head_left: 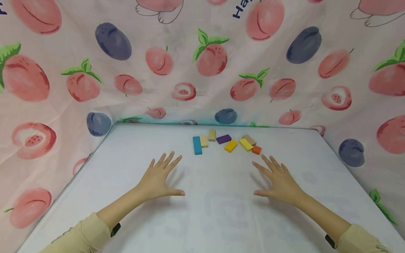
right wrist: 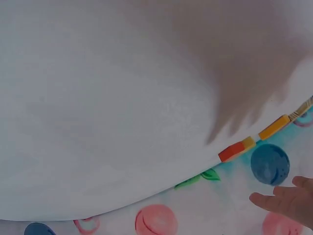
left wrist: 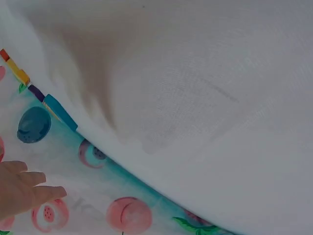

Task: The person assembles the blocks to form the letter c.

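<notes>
My left hand (head_left: 155, 179) hovers over the white table with fingers spread and nothing held. On the other side my right hand (head_left: 280, 181) is spread the same way, also holding nothing. Beyond them, toward the back, lie small blocks. A blue block (head_left: 197, 145) is leftmost, beside a pale wooden block (head_left: 204, 141). Behind that is a striped wooden block (head_left: 212, 135). A purple block (head_left: 224, 139) and an orange-yellow block (head_left: 231, 146) lie in the middle. Rightmost, a yellow block (head_left: 245, 144), a tan block (head_left: 249, 140) and an orange-red block (head_left: 257, 150) sit close together.
A fruit-patterned cloth (head_left: 183, 42) hangs behind the table and along both sides. The white tabletop (head_left: 218, 200) stretches between and in front of the hands, with their shadows on it. Dark bands (head_left: 115, 229) show at the sleeve ends.
</notes>
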A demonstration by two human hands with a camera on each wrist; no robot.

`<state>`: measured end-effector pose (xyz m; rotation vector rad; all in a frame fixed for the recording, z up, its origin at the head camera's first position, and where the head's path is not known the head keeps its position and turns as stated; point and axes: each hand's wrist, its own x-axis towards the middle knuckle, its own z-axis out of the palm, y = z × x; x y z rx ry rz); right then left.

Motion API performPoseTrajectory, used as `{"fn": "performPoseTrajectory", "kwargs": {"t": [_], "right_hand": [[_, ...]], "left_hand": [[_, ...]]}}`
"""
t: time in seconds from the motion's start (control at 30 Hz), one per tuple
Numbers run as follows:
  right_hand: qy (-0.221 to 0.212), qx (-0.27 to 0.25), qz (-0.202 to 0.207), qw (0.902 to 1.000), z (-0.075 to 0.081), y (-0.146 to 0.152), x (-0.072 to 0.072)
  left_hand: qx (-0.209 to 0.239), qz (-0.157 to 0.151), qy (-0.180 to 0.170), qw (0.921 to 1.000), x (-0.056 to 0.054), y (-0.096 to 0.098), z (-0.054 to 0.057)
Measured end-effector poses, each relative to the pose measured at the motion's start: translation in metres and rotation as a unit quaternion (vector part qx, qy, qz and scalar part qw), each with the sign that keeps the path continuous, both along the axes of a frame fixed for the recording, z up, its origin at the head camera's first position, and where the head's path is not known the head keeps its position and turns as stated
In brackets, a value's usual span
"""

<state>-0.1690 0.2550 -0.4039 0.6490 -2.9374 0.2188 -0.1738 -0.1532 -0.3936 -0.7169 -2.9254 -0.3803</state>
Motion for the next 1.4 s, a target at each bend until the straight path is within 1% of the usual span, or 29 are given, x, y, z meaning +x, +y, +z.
{"fn": "performPoseTrajectory", "kwargs": {"t": [0.2,0.37,0.5,0.63,0.8,0.93,1.03,1.13,1.3,1.4], "right_hand": [[0.016,-0.018,0.013,0.9996,0.005,-0.003,0.0],[0.028,-0.037,0.019,0.9987,0.008,-0.004,-0.001],[0.035,-0.045,0.026,0.998,0.01,-0.005,-0.004],[0.042,-0.05,0.031,0.9974,0.01,-0.006,-0.007],[0.032,-0.057,0.028,0.9974,0.01,-0.007,-0.008],[0.034,-0.068,0.028,0.9967,0.01,-0.009,-0.011],[0.037,-0.07,0.025,0.9966,0.011,-0.011,-0.014],[0.029,-0.079,0.016,0.9963,0.014,-0.012,-0.016],[0.021,-0.107,-0.003,0.994,0.016,-0.013,-0.02],[0.022,-0.118,-0.01,0.9927,0.016,-0.015,-0.022]], "left_hand": [[0.018,-0.004,0.008,0.9998,0.002,-0.001,0.001],[0.034,-0.007,0.025,0.9991,0.002,0.0,0.0],[0.041,0.002,0.025,0.9988,0.003,0.001,0.002],[0.054,0.014,0.015,0.9983,0.004,0.002,0.004],[0.083,0.027,0.0,0.9962,0.004,0.002,0.006],[0.101,0.03,-0.004,0.9944,0.003,-0.001,0.007],[0.114,0.029,-0.001,0.9931,0.001,-0.002,0.009],[0.124,0.03,0.008,0.9918,0.0,-0.002,0.013],[0.137,0.025,0.024,0.99,-0.005,0.001,0.017],[0.148,0.025,0.026,0.9883,-0.008,0.004,0.02]]}}
